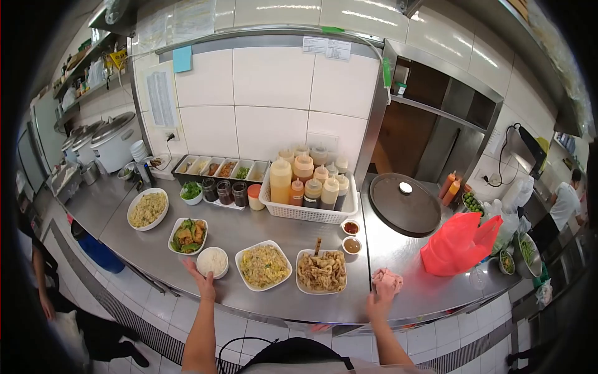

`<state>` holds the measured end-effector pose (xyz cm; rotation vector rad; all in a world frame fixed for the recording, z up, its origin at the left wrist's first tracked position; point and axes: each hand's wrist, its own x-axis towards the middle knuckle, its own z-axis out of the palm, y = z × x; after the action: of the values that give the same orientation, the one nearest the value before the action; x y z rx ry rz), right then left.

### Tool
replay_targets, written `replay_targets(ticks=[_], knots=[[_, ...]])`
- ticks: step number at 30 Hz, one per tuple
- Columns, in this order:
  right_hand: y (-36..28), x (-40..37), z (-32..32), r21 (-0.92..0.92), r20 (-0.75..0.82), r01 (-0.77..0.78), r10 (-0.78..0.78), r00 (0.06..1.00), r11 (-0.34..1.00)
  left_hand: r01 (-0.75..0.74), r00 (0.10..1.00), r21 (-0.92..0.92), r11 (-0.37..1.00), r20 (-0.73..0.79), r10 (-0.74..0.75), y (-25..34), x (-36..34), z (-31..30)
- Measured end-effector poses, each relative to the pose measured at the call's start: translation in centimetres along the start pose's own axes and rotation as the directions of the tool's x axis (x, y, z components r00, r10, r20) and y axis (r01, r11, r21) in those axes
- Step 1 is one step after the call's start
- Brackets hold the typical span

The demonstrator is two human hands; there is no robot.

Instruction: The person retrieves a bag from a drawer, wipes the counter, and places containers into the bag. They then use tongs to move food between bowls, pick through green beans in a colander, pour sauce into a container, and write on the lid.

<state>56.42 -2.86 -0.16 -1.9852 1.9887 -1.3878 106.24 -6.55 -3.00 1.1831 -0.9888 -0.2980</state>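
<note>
My left hand (204, 283) is spread at the near left side of a small bowl of white rice (212, 260), thumb and fingers apart at its rim. My right hand (379, 303) has its fingers on a crumpled pink cloth (387, 282) near the counter's front edge. Between the hands stand a square bowl of fried rice (263, 265) and a square bowl of fried pieces (321, 273) with a brown stick-like item upright at its back. Left of the rice are a bowl of greens and browned chunks (188, 236) and another fried rice bowl (148, 209).
Behind the bowls, a white basket of sauce bottles (308, 212) stands beside dark jars (224, 193) and a topping tray (218, 170). Two sauce cups (351, 245), a round dark lid (405, 206) and a red plastic bag (458, 246) sit rightward. People are at both sides.
</note>
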Motion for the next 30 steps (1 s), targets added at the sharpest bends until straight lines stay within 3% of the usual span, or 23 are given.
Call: replay_targets(ticks=[1,2,3,4,6,7,8,10,11,12,14,15,16,17,18,19,21,23,25,26,28,29,30], knots=[[0.1,1.4,-1.7,-0.2,-0.09,0.107,-0.127,0.988,0.974,-0.004,1.0,-0.005,1.0,0.001,0.004,-0.8,0.2,0.5],[1.6,1.6,-2.3,-0.2,-0.093,0.103,-0.124,0.988,0.974,0.036,0.999,0.014,0.999,-0.022,-0.035,-1.4,0.2,0.8],[3.2,1.4,-2.6,-0.32,0.017,-0.097,0.109,0.994,0.942,0.079,0.996,0.034,0.996,-0.045,-0.077,-1.7,0.0,0.8],[3.7,1.2,-2.6,-0.453,0.096,-0.268,0.346,0.934,0.85,0.081,0.996,0.036,0.996,-0.041,-0.079,-1.6,0.2,0.8],[3.8,1.0,-2.6,-0.52,0.127,-0.254,0.368,0.921,0.815,0.126,0.992,0.51,0.851,-0.06,-0.111,-1.1,0.5,1.2],[3.6,1.1,-2.7,-0.577,0.156,-0.234,0.387,0.909,0.783,0.152,0.988,0.603,0.783,-0.069,-0.139,0.0,0.5,1.6],[3.6,0.8,-2.4,-0.58,0.166,-0.237,0.397,0.903,0.779,0.156,0.987,0.611,0.776,-0.064,-0.148,0.3,0.3,1.7],[4.1,0.2,-1.9,-0.516,-0.042,-0.275,0.297,0.954,0.811,0.082,0.994,0.559,0.825,-0.108,-0.026,0.6,-0.5,1.5],[4.2,-0.2,-1.7,-0.491,-0.229,-0.176,0.068,0.971,0.853,-0.014,0.972,0.582,0.813,-0.183,0.148,0.6,-0.7,1.7],[3.8,-0.8,-1.8,-0.499,-0.208,-0.182,0.087,0.974,0.847,-0.004,0.977,0.596,0.803,-0.168,0.13,1.4,-1.2,1.2],[2.9,-2.6,-2.0,-0.037,-0.085,-0.237,0.233,0.969,0.971,-0.151,0.979,0.496,0.855,-0.048,0.2,3.3,-2.3,-0.3],[2.0,-3.9,-1.0,0.057,-0.177,-0.127,0.135,0.975,0.99,-0.085,0.989,0.25,0.964,-0.094,0.112,2.6,-2.6,-0.7],[1.1,-4.9,-0.4,0.053,-0.157,-0.148,0.154,0.975,0.988,-0.07,0.992,0.268,0.961,-0.082,0.095,3.3,-2.7,-1.3],[0.4,-5.8,-0.2,0.096,-0.053,-0.201,0.207,0.977,0.975,0.094,0.995,0.234,0.968,-0.004,-0.095,4.1,-3.0,-1.9],[-0.4,-6.8,-0.1,0.13,0.056,-0.268,0.263,0.963,0.955,0.053,0.996,0.251,0.966,0.057,-0.07,4.4,-3.1,-2.0],[-1.4,-6.6,0.2,0.189,0.046,-0.326,0.323,0.945,0.926,0.011,0.992,0.264,0.965,0.117,-0.044,4.7,-3.3,-2.0],[-3.0,-4.9,0.2,0.293,0.076,-0.412,0.409,0.909,0.863,-0.206,0.977,0.227,0.952,0.095,0.189,6.5,-3.6,0.0],[-2.3,-3.5,1.1,0.247,-0.157,-0.222,0.265,0.951,0.943,-0.173,0.985,0.169,0.97,0.013,0.173,8.1,-4.5,0.4],[-2.6,0.0,0.1,-0.145,-0.395,-0.041,-0.02,0.919,0.989,-0.175,0.97,0.341,0.924,0.22,0.102,7.9,-4.9,-0.2],[-1.3,1.3,0.2,-0.145,-0.386,-0.036,-0.023,0.922,0.989,-0.167,0.972,0.347,0.923,0.214,0.095,7.8,-5.2,-0.2],[2.3,2.6,0.4,-0.42,-0.03,0.119,-0.145,0.989,0.9,0.267,0.938,0.223,0.938,0.163,-0.305,7.5,-6.1,-0.3],[3.3,2.7,0.4,-0.411,-0.015,0.131,-0.15,0.989,0.902,0.424,0.873,0.175,0.888,0.182,-0.453,6.9,-6.0,-0.6],[4.1,2.9,0.7,-0.404,0.037,0.118,-0.113,0.993,0.907,0.429,0.874,0.18,0.885,0.164,-0.457,6.9,-5.9,-0.4]])
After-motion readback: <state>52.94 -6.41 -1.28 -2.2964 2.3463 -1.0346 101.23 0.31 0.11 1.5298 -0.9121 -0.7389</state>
